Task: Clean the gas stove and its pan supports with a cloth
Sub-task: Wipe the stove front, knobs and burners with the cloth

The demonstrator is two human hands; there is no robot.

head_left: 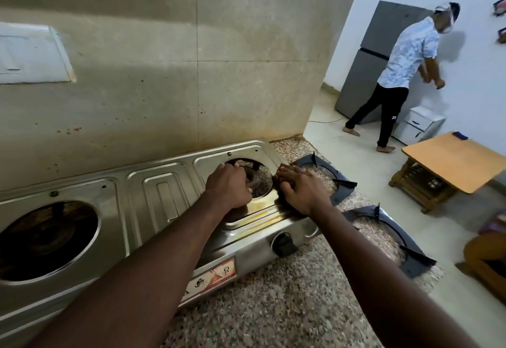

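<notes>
- Stove [153, 191] of bright steel is sitting on the speckled stone worktop [273, 306], running from 9 o'clock to the centre, with its back against the stained wall [164, 60].
- Both burner openings are lying bare: the left opening [46, 241] at 9 o'clock and the right opening [256, 180] at the centre.
- Left hand [228, 186] is resting knuckles-up on the near left rim of the right opening, fingers curling down; I cannot tell whether they are pinching anything.
- Right hand [298, 186] is lying flat on the stove's right end, at 3 o'clock of that opening, fingers straight and close together, pressing on the steel.
- Off the stove, the dark far pan support [341, 191] is lying on the worktop just beyond the right hand at 3 o'clock, and the near pan support [410, 261] at 4 o'clock.
- Black knob [284, 243] is showing on the stove's front, at 6 o'clock of the right opening.
- At 1 o'clock a person [405, 54] is standing by a grey fridge [367, 79]; a wooden table [451, 161] is standing at 3 o'clock.
</notes>
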